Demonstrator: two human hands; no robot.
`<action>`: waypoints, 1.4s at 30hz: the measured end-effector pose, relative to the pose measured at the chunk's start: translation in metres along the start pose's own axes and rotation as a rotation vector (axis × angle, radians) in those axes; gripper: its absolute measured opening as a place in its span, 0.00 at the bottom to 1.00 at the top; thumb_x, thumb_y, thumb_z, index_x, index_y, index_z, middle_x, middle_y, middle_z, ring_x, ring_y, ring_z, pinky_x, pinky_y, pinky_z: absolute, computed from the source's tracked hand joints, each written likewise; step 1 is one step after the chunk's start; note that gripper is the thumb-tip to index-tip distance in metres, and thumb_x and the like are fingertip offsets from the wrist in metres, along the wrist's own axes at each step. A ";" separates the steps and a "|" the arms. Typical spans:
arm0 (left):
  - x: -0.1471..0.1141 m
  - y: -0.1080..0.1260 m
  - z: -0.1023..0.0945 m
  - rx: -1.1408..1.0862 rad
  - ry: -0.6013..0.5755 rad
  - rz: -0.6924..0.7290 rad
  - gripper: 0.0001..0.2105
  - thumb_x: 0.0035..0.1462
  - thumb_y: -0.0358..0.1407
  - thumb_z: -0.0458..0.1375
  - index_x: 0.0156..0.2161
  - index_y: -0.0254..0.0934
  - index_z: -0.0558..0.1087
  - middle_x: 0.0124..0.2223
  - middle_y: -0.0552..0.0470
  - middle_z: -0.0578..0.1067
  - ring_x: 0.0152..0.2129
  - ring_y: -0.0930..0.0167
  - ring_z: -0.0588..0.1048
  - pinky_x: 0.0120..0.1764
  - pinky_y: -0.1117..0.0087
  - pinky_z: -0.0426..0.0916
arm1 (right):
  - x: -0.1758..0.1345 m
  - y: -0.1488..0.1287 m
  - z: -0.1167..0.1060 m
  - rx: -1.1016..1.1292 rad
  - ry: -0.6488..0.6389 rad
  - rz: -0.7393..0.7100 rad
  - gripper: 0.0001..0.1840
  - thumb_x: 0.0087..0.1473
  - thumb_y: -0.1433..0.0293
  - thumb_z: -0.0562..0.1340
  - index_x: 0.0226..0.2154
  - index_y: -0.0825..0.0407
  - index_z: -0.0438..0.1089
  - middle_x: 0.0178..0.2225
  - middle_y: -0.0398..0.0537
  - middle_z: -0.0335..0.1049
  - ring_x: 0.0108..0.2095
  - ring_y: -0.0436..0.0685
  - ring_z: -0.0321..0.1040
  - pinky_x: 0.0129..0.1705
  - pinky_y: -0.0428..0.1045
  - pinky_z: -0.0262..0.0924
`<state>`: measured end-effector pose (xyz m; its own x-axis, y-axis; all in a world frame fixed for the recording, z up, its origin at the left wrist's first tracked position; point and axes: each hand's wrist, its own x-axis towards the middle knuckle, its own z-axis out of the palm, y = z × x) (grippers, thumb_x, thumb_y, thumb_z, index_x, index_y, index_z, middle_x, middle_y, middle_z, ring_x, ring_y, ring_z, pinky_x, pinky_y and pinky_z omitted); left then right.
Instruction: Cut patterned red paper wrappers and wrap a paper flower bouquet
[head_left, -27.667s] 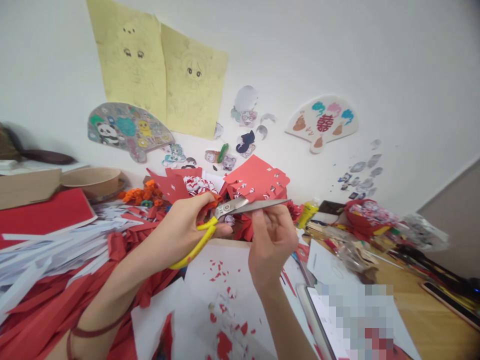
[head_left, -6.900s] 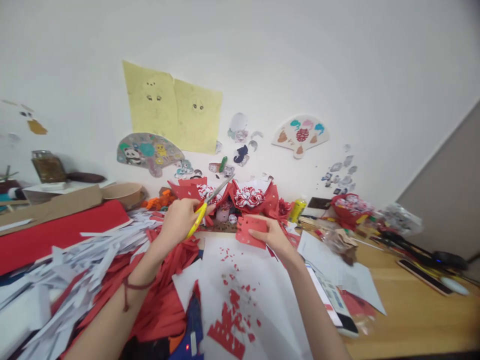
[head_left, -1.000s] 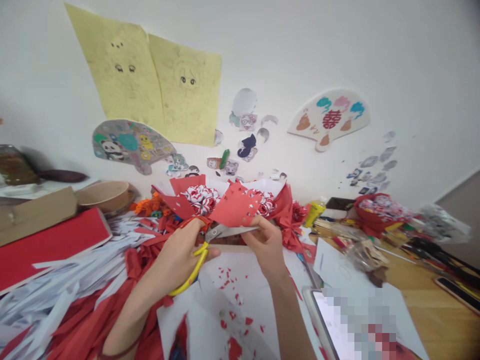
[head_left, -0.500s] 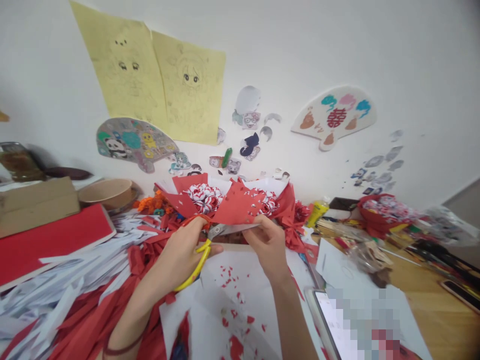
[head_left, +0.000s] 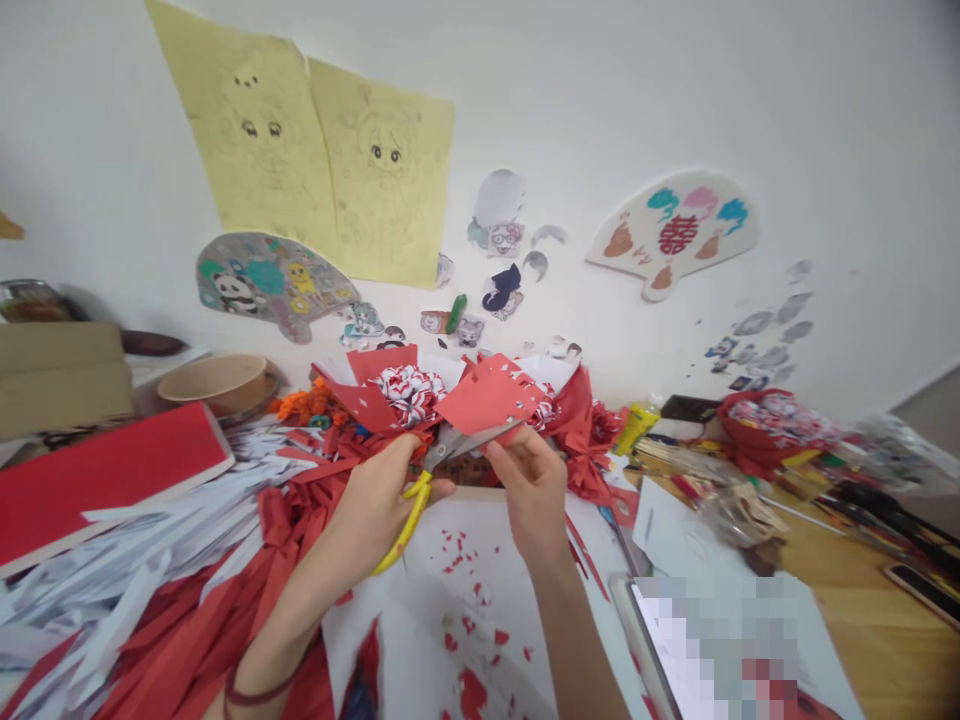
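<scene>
My left hand (head_left: 386, 495) is wrapped around a pair of scissors (head_left: 415, 520) with yellow and orange handles. Their grey blades point right, along the lower edge of a red sheet of paper (head_left: 484, 395) that has small cut-out holes on its right side. My right hand (head_left: 534, 480) pinches that paper near its lower right corner, close to the blade tips. Behind the sheet stand red paper wraps with red-and-white paper flowers (head_left: 409, 392). Below my hands, small red scraps (head_left: 472, 690) lie scattered on white paper (head_left: 420, 620).
Red and white paper strips (head_left: 180, 540) pile up on the left beside a red box (head_left: 112, 490) and a round bowl (head_left: 214, 385). A tablet (head_left: 660, 650) lies at the lower right. Farther right are a yellow bottle (head_left: 637, 425), a second bouquet (head_left: 772, 425) and a phone (head_left: 926, 595).
The red paper has turned and shifted slightly right in my right hand. The scissor blades have opened wider, and my left hand has moved a little right.
</scene>
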<state>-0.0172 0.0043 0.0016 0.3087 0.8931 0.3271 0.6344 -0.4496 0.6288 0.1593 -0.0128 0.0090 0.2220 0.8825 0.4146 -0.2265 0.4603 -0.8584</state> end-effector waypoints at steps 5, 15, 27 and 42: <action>-0.003 0.003 0.007 -0.011 0.053 0.029 0.07 0.57 0.37 0.52 0.33 0.41 0.57 0.32 0.55 0.69 0.28 0.68 0.70 0.31 0.70 0.60 | 0.000 0.002 0.003 0.021 0.035 -0.002 0.08 0.51 0.65 0.68 0.29 0.50 0.70 0.26 0.40 0.70 0.29 0.50 0.67 0.38 0.47 0.65; -0.005 0.021 0.014 -0.048 0.087 -0.028 0.07 0.58 0.39 0.51 0.32 0.41 0.57 0.30 0.53 0.72 0.25 0.67 0.72 0.28 0.71 0.61 | -0.005 0.010 0.011 0.031 0.112 -0.001 0.10 0.51 0.61 0.67 0.32 0.49 0.69 0.26 0.41 0.70 0.27 0.51 0.67 0.32 0.47 0.63; -0.005 0.019 0.009 0.024 0.041 -0.079 0.09 0.59 0.42 0.51 0.33 0.41 0.57 0.30 0.54 0.69 0.26 0.67 0.70 0.29 0.70 0.59 | -0.001 0.006 0.004 0.038 0.090 -0.021 0.07 0.51 0.65 0.68 0.30 0.49 0.71 0.26 0.40 0.73 0.29 0.51 0.69 0.36 0.47 0.65; -0.014 0.027 -0.007 0.249 0.000 -0.100 0.11 0.60 0.45 0.50 0.34 0.43 0.54 0.28 0.56 0.67 0.21 0.68 0.67 0.27 0.71 0.53 | 0.001 -0.016 -0.009 0.117 0.015 0.138 0.08 0.46 0.70 0.71 0.33 0.50 0.77 0.30 0.43 0.80 0.28 0.51 0.75 0.36 0.46 0.71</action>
<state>-0.0091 -0.0201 0.0187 0.2352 0.9331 0.2721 0.8168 -0.3415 0.4650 0.1718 -0.0203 0.0205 0.1947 0.9370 0.2900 -0.3647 0.3436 -0.8654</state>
